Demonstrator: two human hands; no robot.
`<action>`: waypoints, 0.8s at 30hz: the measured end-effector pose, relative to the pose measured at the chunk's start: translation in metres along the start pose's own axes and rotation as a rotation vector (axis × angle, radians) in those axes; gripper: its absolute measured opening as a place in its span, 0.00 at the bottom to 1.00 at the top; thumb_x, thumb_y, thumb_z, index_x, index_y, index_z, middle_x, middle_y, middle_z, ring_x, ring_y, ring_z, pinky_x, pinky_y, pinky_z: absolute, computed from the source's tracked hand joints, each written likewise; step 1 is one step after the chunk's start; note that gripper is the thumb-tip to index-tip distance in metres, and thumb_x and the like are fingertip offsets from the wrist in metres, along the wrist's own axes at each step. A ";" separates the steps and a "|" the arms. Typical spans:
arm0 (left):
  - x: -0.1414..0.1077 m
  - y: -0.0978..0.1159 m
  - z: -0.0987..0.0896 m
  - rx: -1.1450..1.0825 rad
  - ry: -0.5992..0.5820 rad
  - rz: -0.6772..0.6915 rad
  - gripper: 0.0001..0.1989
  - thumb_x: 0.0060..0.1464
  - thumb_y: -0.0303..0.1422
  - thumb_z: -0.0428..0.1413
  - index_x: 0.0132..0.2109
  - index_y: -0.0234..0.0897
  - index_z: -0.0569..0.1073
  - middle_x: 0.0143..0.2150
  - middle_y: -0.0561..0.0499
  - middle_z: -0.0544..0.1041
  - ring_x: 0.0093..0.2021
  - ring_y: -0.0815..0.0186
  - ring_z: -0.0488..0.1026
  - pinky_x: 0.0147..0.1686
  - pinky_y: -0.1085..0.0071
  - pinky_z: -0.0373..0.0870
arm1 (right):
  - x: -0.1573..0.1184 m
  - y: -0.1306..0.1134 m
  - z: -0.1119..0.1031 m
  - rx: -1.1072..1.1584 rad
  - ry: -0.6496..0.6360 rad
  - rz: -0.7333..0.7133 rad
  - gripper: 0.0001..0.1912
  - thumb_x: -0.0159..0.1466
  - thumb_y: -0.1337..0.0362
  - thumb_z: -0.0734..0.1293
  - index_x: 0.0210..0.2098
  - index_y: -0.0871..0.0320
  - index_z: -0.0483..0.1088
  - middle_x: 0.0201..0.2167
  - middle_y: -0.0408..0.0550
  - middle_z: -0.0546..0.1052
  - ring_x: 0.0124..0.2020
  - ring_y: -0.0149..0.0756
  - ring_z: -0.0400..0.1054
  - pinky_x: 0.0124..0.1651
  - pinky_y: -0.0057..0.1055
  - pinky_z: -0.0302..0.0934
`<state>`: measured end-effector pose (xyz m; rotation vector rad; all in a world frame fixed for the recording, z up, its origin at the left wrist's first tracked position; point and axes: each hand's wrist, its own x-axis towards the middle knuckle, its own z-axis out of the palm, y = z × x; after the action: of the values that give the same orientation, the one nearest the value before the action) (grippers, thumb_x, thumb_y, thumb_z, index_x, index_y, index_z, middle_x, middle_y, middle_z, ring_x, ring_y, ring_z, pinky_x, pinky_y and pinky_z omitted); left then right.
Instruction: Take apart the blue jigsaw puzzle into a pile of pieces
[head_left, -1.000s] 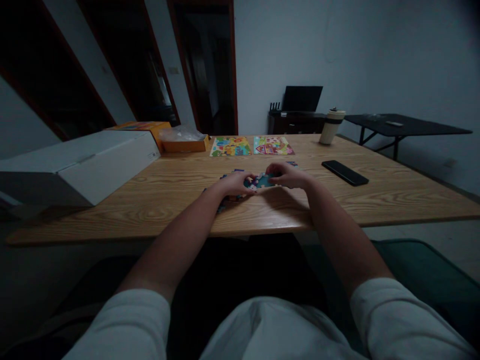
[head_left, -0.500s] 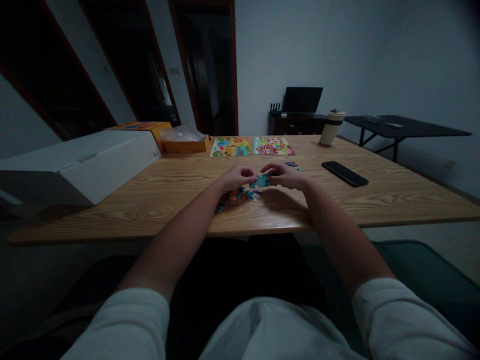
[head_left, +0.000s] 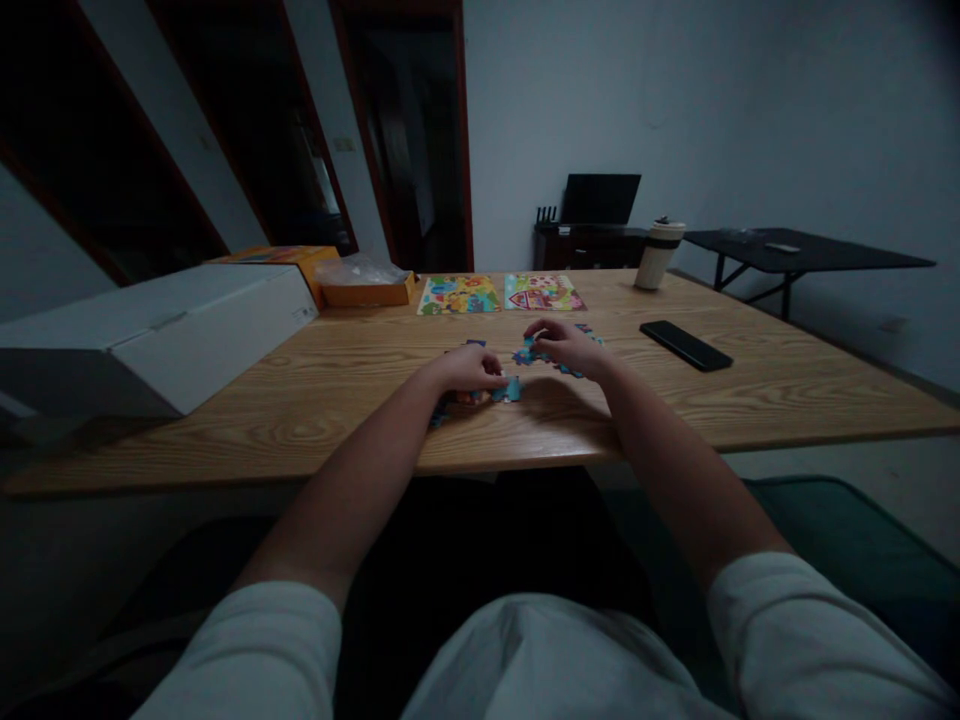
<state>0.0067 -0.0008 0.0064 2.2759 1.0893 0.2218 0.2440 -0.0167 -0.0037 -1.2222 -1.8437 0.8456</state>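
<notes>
My left hand (head_left: pixel 472 369) is low over the near side of the table, its thumb and fingers closed on a teal jigsaw piece (head_left: pixel 508 389). More puzzle pieces (head_left: pixel 441 412) lie partly hidden under that hand. Slightly farther off, my right hand (head_left: pixel 559 343) pinches a small blue-teal jigsaw piece (head_left: pixel 525 354) just above or on the wood; I cannot tell whether it touches. Beside and behind the right hand is a group of puzzle pieces (head_left: pixel 571 369), partly covered by the hand.
Two colourful picture sheets (head_left: pixel 459 295) (head_left: pixel 544 293) lie at the far edge. On the left stand a white box (head_left: pixel 217 340) and an orange tray (head_left: pixel 369 292) with clear plastic. A black phone (head_left: pixel 685 345) and a lidded cup (head_left: pixel 658 256) are on the right of the wooden table (head_left: pixel 300 425).
Both hands were together at one teal piece. Now the left hand has lowered toward me with a teal piece, and the right has let go and pinches another piece near the group.
</notes>
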 end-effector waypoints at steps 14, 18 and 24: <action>0.002 -0.042 -0.032 0.150 0.441 -0.279 0.11 0.47 0.32 0.57 0.39 0.39 0.81 0.27 0.49 0.79 0.30 0.61 0.74 0.32 0.70 0.65 | -0.020 -0.025 0.048 -0.579 -0.312 -0.468 0.15 0.64 0.55 0.67 0.46 0.53 0.78 0.46 0.51 0.78 0.44 0.41 0.72 0.50 0.33 0.60; 0.005 -0.053 -0.036 0.164 0.500 -0.288 0.08 0.46 0.30 0.58 0.35 0.39 0.80 0.32 0.48 0.80 0.33 0.60 0.74 0.34 0.70 0.65 | -0.014 -0.017 0.042 -0.734 -0.231 -0.400 0.13 0.65 0.59 0.64 0.43 0.54 0.80 0.42 0.54 0.79 0.42 0.44 0.72 0.50 0.36 0.59; 0.004 -0.073 -0.041 0.023 0.367 -0.302 0.12 0.40 0.35 0.66 0.35 0.38 0.79 0.36 0.44 0.81 0.36 0.57 0.75 0.36 0.69 0.66 | -0.010 -0.003 0.023 -0.929 -0.075 -0.168 0.12 0.63 0.65 0.65 0.41 0.56 0.80 0.44 0.59 0.78 0.48 0.51 0.68 0.52 0.43 0.57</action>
<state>-0.0545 0.0556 -0.0038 2.1021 1.6111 0.5184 0.2251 -0.0296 -0.0152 -1.5291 -2.4565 -0.1213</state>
